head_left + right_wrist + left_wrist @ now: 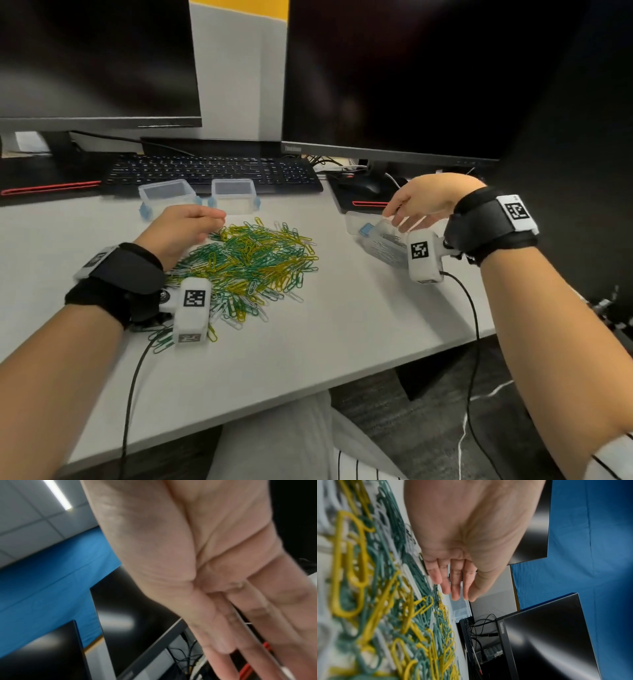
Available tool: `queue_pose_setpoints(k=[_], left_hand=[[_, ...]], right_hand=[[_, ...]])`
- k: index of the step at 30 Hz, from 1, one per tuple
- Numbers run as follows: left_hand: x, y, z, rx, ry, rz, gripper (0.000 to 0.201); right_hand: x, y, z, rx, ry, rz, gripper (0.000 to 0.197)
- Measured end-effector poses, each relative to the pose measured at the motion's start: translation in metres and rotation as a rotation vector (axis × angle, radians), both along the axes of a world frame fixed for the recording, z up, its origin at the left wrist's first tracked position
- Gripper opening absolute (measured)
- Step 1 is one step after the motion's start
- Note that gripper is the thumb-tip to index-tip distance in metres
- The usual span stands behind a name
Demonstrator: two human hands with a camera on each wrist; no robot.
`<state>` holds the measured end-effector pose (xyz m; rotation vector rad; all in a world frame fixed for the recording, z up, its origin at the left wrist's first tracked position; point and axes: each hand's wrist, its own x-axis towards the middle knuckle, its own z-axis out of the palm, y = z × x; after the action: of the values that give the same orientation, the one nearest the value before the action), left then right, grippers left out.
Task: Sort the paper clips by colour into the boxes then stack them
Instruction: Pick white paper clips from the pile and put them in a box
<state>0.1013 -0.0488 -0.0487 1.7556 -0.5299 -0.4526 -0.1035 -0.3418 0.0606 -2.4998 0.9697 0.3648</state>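
Observation:
A mixed pile of green, yellow and white paper clips point(253, 267) lies in the middle of the white desk point(308, 342); the left wrist view shows the pile point(385, 601) close up. My left hand point(205, 224) hovers over the pile's far left edge, its fingers point(455, 586) straight and together, holding nothing. Two clear boxes point(168, 193) point(234, 195) with blue latches stand open in front of the keyboard. My right hand point(397, 216) grips a third clear box point(380, 243) by its rim, tilted over the desk at the right. Its thin edge runs between my fingers point(223, 639).
A black keyboard point(212, 169) lies behind the boxes, below two dark monitors point(394, 75). A mouse point(363, 186) and cables sit behind the right hand. The desk's front edge runs diagonally at the lower right. Bare desk lies in front of the pile.

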Motion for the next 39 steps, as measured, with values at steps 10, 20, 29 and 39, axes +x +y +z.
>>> queue_pose_setpoints(k=[10,20,29,39], left_hand=[[-0.006,-0.001,0.008,0.048,-0.047,0.066,0.025],[-0.002,-0.005,-0.002,0.337,-0.071,-0.130,0.074],[-0.007,-0.009,-0.006,0.183,-0.158,-0.084,0.031],[-0.007,-0.008,0.000,-0.152,0.127,-0.009,0.016]], right_hand=[[0.056,0.079,-0.015,0.133,-0.222,0.239,0.029],[0.149,0.113,-0.059,0.004,0.055,0.509,0.051],[0.148,0.105,-0.086,0.864,-0.370,0.464,0.012],[0.132,0.091,-0.088,1.093,-0.589,0.324,0.025]])
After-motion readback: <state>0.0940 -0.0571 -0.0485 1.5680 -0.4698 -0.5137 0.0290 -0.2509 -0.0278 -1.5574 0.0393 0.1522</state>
